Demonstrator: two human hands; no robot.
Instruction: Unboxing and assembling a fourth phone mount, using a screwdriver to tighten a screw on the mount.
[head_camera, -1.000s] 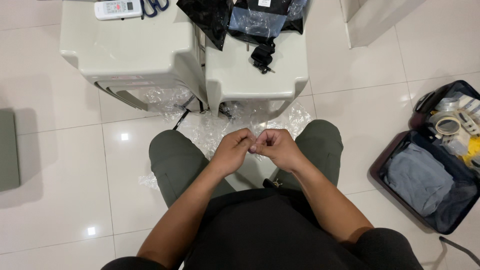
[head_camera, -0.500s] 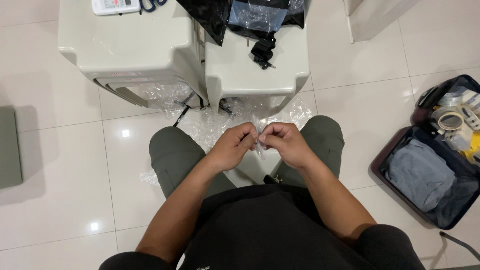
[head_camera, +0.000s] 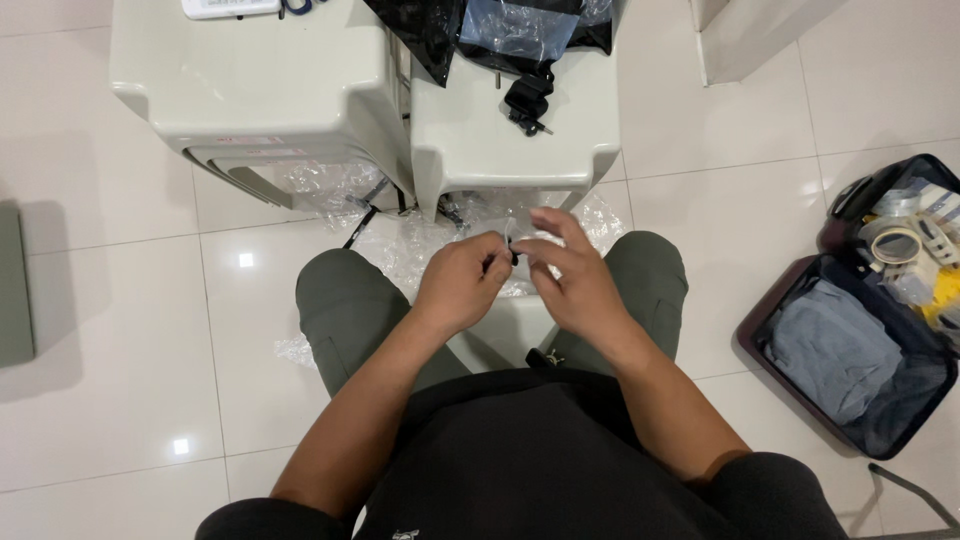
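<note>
Between the knees, above the bubble wrap (head_camera: 420, 250): left hand (head_camera: 462, 285) and right hand (head_camera: 570, 280) pinching a small clear bag (head_camera: 512, 238), fingers narrow. Seemingly mid-opening; calls for a gentle pull apart.

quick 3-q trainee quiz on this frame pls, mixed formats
1. True or false: the left hand and right hand meet over the lap, pinching one small clear plastic piece.
2. Where does the open suitcase lie? A) on the stool B) floor, person's right C) floor, person's left
3. Fill in: the small black clip-like item sits on the smaller pale ____.

Key: 1 true; 2 B; 3 stool
</note>
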